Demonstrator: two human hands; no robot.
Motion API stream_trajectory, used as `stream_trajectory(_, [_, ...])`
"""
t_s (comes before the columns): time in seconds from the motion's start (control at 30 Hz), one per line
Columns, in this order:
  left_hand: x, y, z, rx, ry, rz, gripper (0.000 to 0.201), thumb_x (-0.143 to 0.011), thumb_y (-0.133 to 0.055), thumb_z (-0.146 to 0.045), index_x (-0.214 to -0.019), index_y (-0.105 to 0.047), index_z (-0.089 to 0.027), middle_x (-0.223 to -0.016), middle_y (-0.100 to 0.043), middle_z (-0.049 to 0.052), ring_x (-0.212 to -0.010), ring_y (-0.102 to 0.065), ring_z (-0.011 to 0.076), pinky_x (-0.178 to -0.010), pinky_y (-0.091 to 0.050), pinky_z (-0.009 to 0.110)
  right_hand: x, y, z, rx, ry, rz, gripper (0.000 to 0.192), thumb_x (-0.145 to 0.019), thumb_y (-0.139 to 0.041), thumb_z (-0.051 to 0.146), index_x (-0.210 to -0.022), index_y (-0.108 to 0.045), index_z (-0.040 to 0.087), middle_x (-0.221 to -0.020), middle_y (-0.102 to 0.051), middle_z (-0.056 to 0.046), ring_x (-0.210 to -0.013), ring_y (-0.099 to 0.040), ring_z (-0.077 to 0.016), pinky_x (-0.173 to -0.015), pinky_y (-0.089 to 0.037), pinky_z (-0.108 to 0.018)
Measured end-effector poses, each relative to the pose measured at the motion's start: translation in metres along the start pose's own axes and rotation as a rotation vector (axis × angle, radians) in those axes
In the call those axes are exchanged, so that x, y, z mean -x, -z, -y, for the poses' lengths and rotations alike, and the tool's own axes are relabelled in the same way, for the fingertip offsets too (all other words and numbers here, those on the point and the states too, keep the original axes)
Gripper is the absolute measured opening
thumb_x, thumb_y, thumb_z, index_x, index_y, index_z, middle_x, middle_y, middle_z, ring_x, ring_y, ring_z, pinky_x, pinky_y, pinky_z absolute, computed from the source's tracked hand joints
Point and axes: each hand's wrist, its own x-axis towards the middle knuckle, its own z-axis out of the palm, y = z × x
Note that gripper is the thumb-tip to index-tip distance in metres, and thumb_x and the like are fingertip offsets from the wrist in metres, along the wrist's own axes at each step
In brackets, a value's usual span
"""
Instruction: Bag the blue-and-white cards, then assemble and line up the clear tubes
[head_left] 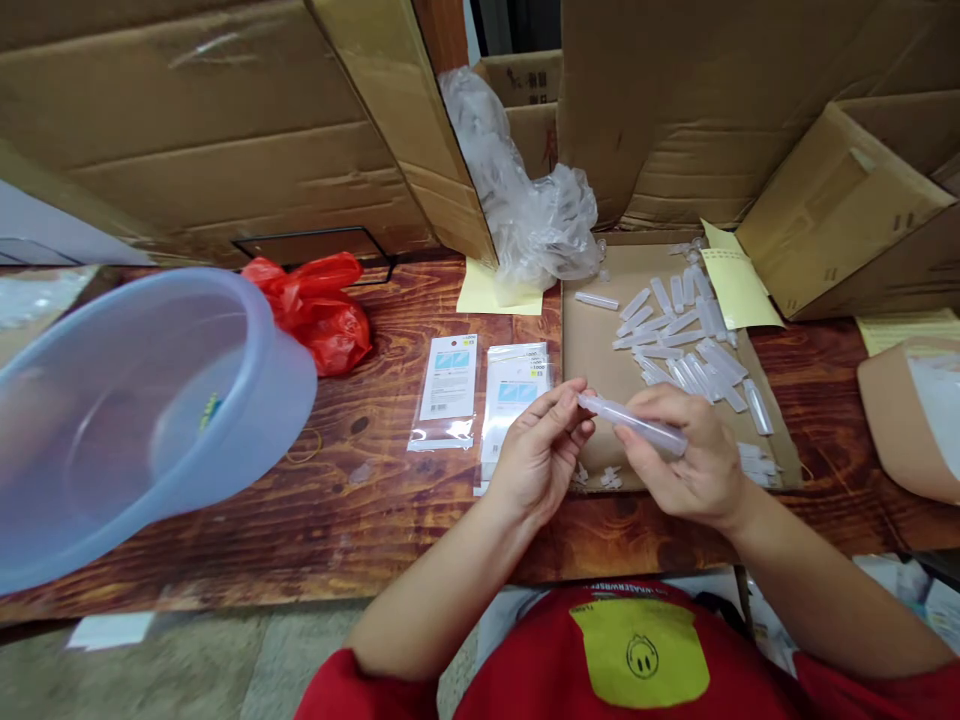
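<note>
Both hands grip one clear tube (634,422): right hand (686,460) around its body, left hand (541,445) pinching its end. Best keep it level and steady over the desk (360,470).

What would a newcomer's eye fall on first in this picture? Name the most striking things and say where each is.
At the centre, the left hand and right hand hold a clear plastic tube between them. A big translucent basin tilts at the left, a red plastic bag behind it. More tubes lie on cardboard beyond the hands.

Even, soft overhead light, faint shadows. Glare glints on the plastic bag (536,215). Edges bow outward; the near basin (135,420) looks blurred.
</note>
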Motion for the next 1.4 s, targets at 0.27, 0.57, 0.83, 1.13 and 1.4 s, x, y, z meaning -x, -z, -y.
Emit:
stream_trajectory(0.27, [0.025,-0.003,0.018,-0.003,0.028,-0.001,0.023,-0.074,-0.084,-0.035,-0.09,-0.074,-0.022,-0.093,-0.076,0.001,-0.09,-0.071,0.0138,-0.084,-0.056,0.027,0.022,-0.008,0.006,0.065,0.261,-0.063,0.053,-0.086,-0.059,0.005,-0.131,-0.048,0.032,-0.091,-0.066,-0.005,-0.074,-0.061,-0.0179,-0.064,-0.056,-0.032])
stream_trajectory(0.57, [0.039,-0.012,0.026,0.071,0.035,0.059,0.031,-0.055,-0.097,-0.035,-0.073,-0.076,-0.02,-0.083,-0.078,0.002,-0.087,-0.074,0.0171,-0.082,-0.058,0.028,0.041,-0.023,0.014,-0.094,0.179,-0.166,0.054,-0.089,-0.053,0.005,-0.135,-0.048,0.033,-0.093,-0.061,-0.004,-0.077,-0.059,-0.0173,-0.068,-0.056,-0.034])
stream_trajectory(0.83, [0.024,-0.01,0.024,0.006,-0.163,0.042,0.039,-0.073,-0.084,-0.05,-0.098,-0.076,-0.022,-0.11,-0.077,0.006,-0.103,-0.071,0.0194,-0.088,-0.057,0.03,0.009,-0.036,0.018,-0.331,-0.398,0.096,0.022,-0.103,-0.046,0.044,-0.111,-0.052,0.025,-0.108,-0.065,-0.006,-0.088,-0.065,-0.0153,-0.076,-0.053,-0.029])
stream_trajectory(1.13, [-0.013,0.021,0.027,-0.397,-0.396,-0.022,0.053,-0.087,-0.069,-0.058,-0.123,-0.069,-0.019,-0.069,-0.051,-0.004,-0.061,-0.046,0.0087,-0.057,-0.038,0.022,-0.167,-0.004,-0.148,0.65,-0.281,0.394,0.03,-0.085,-0.05,0.008,-0.108,-0.069,0.014,-0.123,-0.065,-0.017,-0.115,-0.057,-0.0285,-0.097,-0.045,-0.039])
stream_trajectory(1.4, [-0.01,0.028,0.034,-0.344,-0.301,0.058,0.047,-0.084,-0.071,-0.061,-0.091,-0.048,-0.021,-0.076,-0.057,-0.004,-0.065,-0.05,0.0076,-0.058,-0.039,0.018,-0.19,-0.027,-0.207,0.621,-0.304,0.501,0.018,-0.083,-0.059,0.013,-0.095,-0.072,0.013,-0.108,-0.069,-0.016,-0.103,-0.061,-0.0272,-0.092,-0.047,-0.037])
